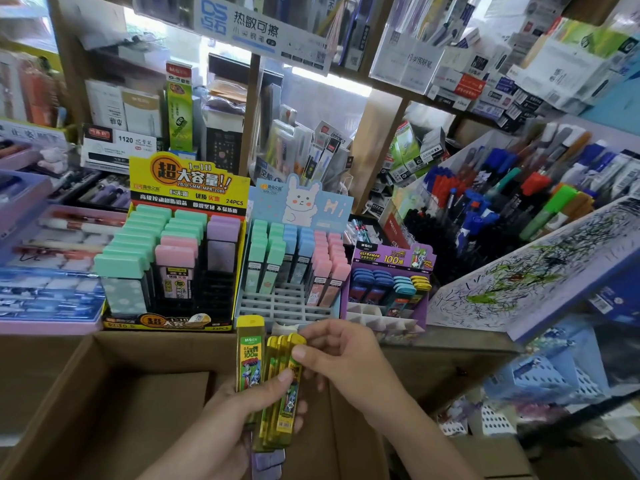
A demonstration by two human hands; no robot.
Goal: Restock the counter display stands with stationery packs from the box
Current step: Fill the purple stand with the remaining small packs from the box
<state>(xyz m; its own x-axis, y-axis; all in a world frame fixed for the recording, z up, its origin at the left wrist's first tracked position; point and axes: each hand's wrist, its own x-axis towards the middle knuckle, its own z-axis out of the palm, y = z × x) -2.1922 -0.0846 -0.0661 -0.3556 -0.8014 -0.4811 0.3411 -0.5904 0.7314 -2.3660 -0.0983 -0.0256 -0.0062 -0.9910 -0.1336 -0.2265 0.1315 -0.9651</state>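
Note:
My left hand (242, 410) grips a fan of yellow pencil-lead packs (277, 393) upright over the open cardboard box (104, 393), with purple packs (268, 462) showing beneath them. My right hand (339, 358) pinches the top of the rightmost yellow pack. Just behind stand three counter displays: a purple stand (391, 289) with blue, teal and yellow packs and bare front slots, a light-blue rabbit stand (287, 268) with green, blue and pink packs, and a yellow-and-black stand (173, 254) with green, pink and purple packs.
A scribbled test pad (536, 271) slopes at the right beside bins of pens (502, 195). Trays of erasers and pens (52, 254) fill the left. Shelves of boxed stationery (485, 64) rise behind. A blue plastic basket (547, 375) sits low on the right.

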